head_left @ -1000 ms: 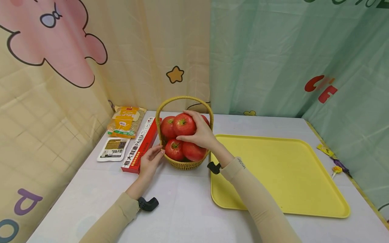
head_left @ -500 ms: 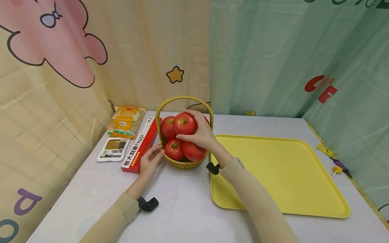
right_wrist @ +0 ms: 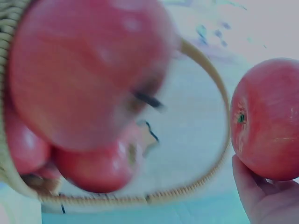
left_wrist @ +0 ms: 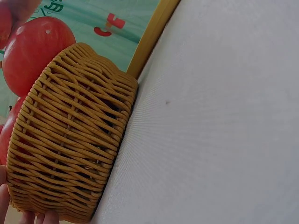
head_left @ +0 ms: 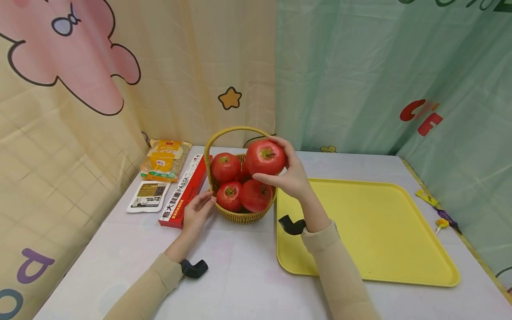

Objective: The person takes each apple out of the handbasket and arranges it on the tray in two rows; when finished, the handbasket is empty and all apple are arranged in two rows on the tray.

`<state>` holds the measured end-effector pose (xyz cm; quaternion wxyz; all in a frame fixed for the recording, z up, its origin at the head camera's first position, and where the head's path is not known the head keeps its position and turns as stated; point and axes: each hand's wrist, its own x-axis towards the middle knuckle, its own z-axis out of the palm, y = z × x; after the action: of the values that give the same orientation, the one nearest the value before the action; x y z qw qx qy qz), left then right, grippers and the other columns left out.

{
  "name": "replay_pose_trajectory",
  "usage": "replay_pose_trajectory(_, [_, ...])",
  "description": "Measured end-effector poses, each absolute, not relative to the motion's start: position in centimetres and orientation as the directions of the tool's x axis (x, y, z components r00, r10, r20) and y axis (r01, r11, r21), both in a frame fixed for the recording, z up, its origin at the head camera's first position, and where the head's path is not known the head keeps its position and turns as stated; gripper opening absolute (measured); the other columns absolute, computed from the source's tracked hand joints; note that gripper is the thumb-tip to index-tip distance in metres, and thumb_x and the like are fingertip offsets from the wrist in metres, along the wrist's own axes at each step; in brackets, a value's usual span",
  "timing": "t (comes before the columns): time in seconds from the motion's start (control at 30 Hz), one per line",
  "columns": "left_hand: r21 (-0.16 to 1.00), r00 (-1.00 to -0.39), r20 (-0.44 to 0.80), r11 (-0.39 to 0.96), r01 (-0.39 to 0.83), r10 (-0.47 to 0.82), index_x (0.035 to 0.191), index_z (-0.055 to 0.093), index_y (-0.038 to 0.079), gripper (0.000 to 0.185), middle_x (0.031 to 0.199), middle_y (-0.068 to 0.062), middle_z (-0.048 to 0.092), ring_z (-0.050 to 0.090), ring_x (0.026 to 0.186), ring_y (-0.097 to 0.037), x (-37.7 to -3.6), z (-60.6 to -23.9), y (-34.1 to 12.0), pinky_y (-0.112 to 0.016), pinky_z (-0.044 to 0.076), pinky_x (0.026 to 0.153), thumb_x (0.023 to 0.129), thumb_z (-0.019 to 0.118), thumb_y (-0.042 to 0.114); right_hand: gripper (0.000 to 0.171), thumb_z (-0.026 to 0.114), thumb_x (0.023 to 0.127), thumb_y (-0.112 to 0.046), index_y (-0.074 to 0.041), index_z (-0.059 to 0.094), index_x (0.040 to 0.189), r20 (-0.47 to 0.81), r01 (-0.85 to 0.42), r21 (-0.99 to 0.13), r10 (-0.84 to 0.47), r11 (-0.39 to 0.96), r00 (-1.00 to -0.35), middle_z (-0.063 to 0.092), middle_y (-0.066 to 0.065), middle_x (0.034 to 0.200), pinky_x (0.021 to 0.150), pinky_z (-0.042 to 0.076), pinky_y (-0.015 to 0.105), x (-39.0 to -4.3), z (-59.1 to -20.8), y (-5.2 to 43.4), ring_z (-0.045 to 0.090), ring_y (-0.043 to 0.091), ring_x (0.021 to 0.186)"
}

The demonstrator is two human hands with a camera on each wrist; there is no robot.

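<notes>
Holding a large red apple [head_left: 262,161] over the right side of the wicker basket [head_left: 242,218], the right hand [head_left: 295,178] bends its fingers over the far top and sets its thumb beneath, a firm grip filled by the fruit. Lower down, the left hand [head_left: 197,213] pinches the basket's left rim, palm tilted inward. Both forearms reach in from the near edge. A white cloth covers the worktop [head_left: 240,280], with a yellow tray [head_left: 380,231] to the right; cream [head_left: 168,89] and green curtains [head_left: 340,80] hang behind. The apple's stem faces the person; being nearly round, it shows no clear long axis.
</notes>
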<state>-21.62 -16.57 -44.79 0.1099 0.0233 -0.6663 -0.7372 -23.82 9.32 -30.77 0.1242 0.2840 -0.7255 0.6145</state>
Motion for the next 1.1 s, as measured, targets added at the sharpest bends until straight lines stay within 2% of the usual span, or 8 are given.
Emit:
replay_pose_trajectory(0.17, [0.992, -0.977, 0.099, -0.064, 0.113, -0.190, 0.122, 0.056, -0.003, 0.035, 0.130, -0.010, 0.053, 0.055, 0.109, -0.010, -21.5, -44.7, -16.6, -0.033, 0.049, 0.090, 0.090, 0.063, 0.011, 0.077, 0.076, 0.071, 0.004, -0.013, 0.038, 0.136, 0.566, -0.566, -0.824, -0.106, -0.037, -0.817, 0.044, 0.004, 0.132, 0.088, 0.052, 0.036, -23.4, -30.8, 12.1, 0.042, 0.021, 0.121])
replay_pose_trajectory(0.3, [0.991, -0.976, 0.107, -0.057, 0.120, -0.192, 0.121, 0.056, -0.003, 0.035, 0.130, -0.010, 0.053, 0.054, 0.110, -0.010, -21.6, -44.7, -16.6, -0.030, 0.050, 0.090, 0.090, 0.063, 0.011, 0.076, 0.076, 0.072, 0.003, -0.015, 0.038, 0.136, 0.532, -0.531, -0.843, 0.012, -0.087, -0.846, 0.042, 0.006, 0.133, 0.087, 0.053, 0.033, -24.0, -31.6, 13.9, 0.040, 0.023, 0.122])
replay_pose_trajectory(0.47, [0.990, -0.975, 0.108, -0.066, 0.123, -0.195, 0.121, 0.056, -0.004, 0.034, 0.131, -0.009, 0.052, 0.055, 0.110, -0.010, -21.6, -44.8, -16.6, -0.029, 0.051, 0.088, 0.090, 0.063, 0.008, 0.078, 0.080, 0.073, -0.010, -0.019, 0.034, 0.136, 0.384, -0.382, -0.923, 0.080, 0.040, -0.920, 0.040, 0.003, 0.135, 0.090, 0.051, 0.037, -25.5, -33.8, 15.3, 0.038, 0.021, 0.123])
replay_pose_trajectory(0.7, [0.991, -0.977, 0.106, -0.060, 0.119, -0.186, 0.122, 0.056, -0.004, 0.035, 0.132, -0.011, 0.051, 0.054, 0.111, -0.011, -21.5, -44.8, -16.6, -0.028, 0.050, 0.088, 0.090, 0.063, 0.009, 0.084, 0.081, 0.074, -0.019, -0.016, 0.028, 0.138, 0.219, -0.209, -0.967, 0.055, 0.144, -0.974, 0.035, 0.007, 0.138, 0.095, 0.046, 0.046, -28.1, -38.2, 15.8, 0.036, 0.025, 0.124])
replay_pose_trajectory(0.9, [0.990, -0.976, 0.109, -0.070, 0.124, -0.187, 0.121, 0.056, -0.005, 0.035, 0.131, -0.012, 0.052, 0.055, 0.109, -0.009, -21.5, -44.8, -16.6, -0.031, 0.050, 0.090, 0.090, 0.063, 0.008, 0.081, 0.082, 0.071, -0.018, -0.014, 0.033, 0.135, 0.198, -0.175, -0.957, 0.082, 0.233, -0.977, 0.039, 0.010, 0.133, 0.095, 0.046, 0.045, -28.9, -40.7, 15.6, 0.041, 0.027, 0.119])
replay_pose_trajectory(1.1, [0.991, -0.976, 0.110, -0.060, 0.123, -0.188, 0.122, 0.056, -0.003, 0.035, 0.130, -0.011, 0.052, 0.055, 0.110, -0.009, -21.6, -44.8, -16.6, -0.034, 0.049, 0.090, 0.090, 0.063, 0.011, 0.081, 0.082, 0.071, -0.017, -0.012, 0.034, 0.136, 0.188, -0.153, -0.934, 0.080, 0.322, -0.979, 0.038, 0.013, 0.134, 0.097, 0.044, 0.047, -29.3, -42.2, 15.3, 0.039, 0.029, 0.121])
